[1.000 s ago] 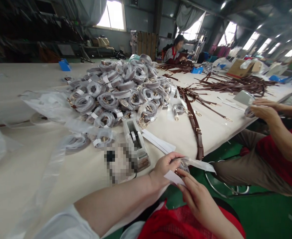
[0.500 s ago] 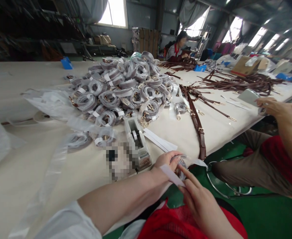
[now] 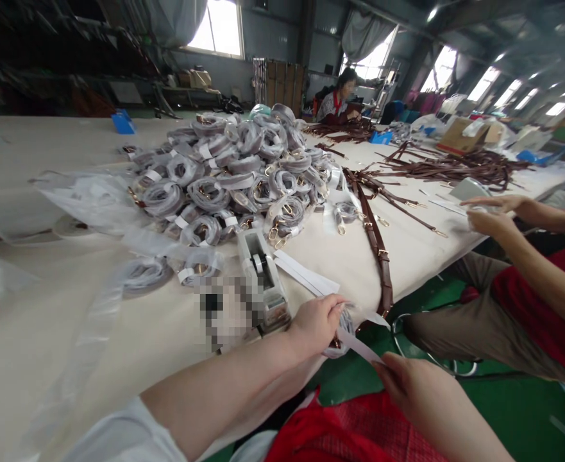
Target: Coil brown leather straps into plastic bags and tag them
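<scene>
My left hand [image 3: 312, 324] is closed around a coiled strap [image 3: 335, 348] wrapped in clear plastic, at the table's front edge. A white paper strip [image 3: 359, 348] passes through or around the coil; how it runs behind my fingers is hidden. My right hand [image 3: 414, 384] pinches the strip's near end and holds it out to the right of the coil. Another pale end sticks out on the coil's far side. Beside my left hand stands a tape dispenser [image 3: 273, 296], with loose white paper strips [image 3: 306, 273] lying to its right.
A large pile of wrapped coiled straps [image 3: 244, 163] fills the table's middle. Brown leather straps [image 3: 381, 256] lie to its right, one hanging over the edge. Clear plastic film [image 3: 87, 199] lies at left. A co-worker's hands [image 3: 498, 215] work at right; another person [image 3: 335, 102] sits at the far side.
My right hand has drawn away from the coil to the right, pulling the paper strip's end with it. The co-worker's hands at right have shifted left.
</scene>
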The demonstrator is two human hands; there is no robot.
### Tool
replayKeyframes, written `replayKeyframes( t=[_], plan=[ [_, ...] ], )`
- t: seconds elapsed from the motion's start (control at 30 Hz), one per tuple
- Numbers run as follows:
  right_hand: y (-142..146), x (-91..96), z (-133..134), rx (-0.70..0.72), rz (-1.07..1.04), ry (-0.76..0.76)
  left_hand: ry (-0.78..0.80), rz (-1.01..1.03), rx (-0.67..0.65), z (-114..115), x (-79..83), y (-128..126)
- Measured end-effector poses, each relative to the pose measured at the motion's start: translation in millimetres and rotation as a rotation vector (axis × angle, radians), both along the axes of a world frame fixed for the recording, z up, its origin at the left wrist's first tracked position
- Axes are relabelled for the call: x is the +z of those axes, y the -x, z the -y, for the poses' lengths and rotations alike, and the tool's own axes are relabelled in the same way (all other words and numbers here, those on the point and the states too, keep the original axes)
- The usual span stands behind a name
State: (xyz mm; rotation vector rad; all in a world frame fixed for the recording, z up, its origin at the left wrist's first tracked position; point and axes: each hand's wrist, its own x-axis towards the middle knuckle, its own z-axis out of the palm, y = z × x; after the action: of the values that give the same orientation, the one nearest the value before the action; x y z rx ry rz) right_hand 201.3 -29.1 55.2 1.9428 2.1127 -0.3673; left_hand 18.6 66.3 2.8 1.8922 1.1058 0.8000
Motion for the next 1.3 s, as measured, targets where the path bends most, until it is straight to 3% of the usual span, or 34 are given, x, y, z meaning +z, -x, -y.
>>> replayKeyframes(
  t=[0.27, 0.43, 0.57, 0.77, 1.0, 1.17, 1.3],
  plan=[
    [21.5, 32.6, 1.4, 0.089, 0.060, -0.032, -0.130, -0.244, -0.119, 13.6, 10.6, -1.2],
    [28.5, 37.2, 5.1, 0.110, 0.085, -0.065, -0.123, -0.272, -0.162, 13.9, 14.3, -1.0],
    [34.2, 30.5, 0.3, 0.169, 0.060, -0.136, -0.084, -0.159, -0.188, 20.5, 14.1, -3.0],
    [37.1, 25.4, -12.6, 0.171, -0.067, -0.213, 0.124, 0.105, -0.274, 27.0, 16.0, -4.2],
    [9.0, 29.0, 15.6, 0.173, -0.128, -0.231, 0.108, 0.113, -0.236, 15.6, 22.4, -0.4],
    [1.3, 29.1, 15.4, 0.032, -0.330, -0.379, 0.078, 0.089, -0.353, 23.4, 28.5, -0.6],
    [-2.1, 25.4, 0.0, -0.150, -0.596, -0.386, 0.047, 0.078, -0.402, 30.0, 32.0, 0.5]
  ],
)
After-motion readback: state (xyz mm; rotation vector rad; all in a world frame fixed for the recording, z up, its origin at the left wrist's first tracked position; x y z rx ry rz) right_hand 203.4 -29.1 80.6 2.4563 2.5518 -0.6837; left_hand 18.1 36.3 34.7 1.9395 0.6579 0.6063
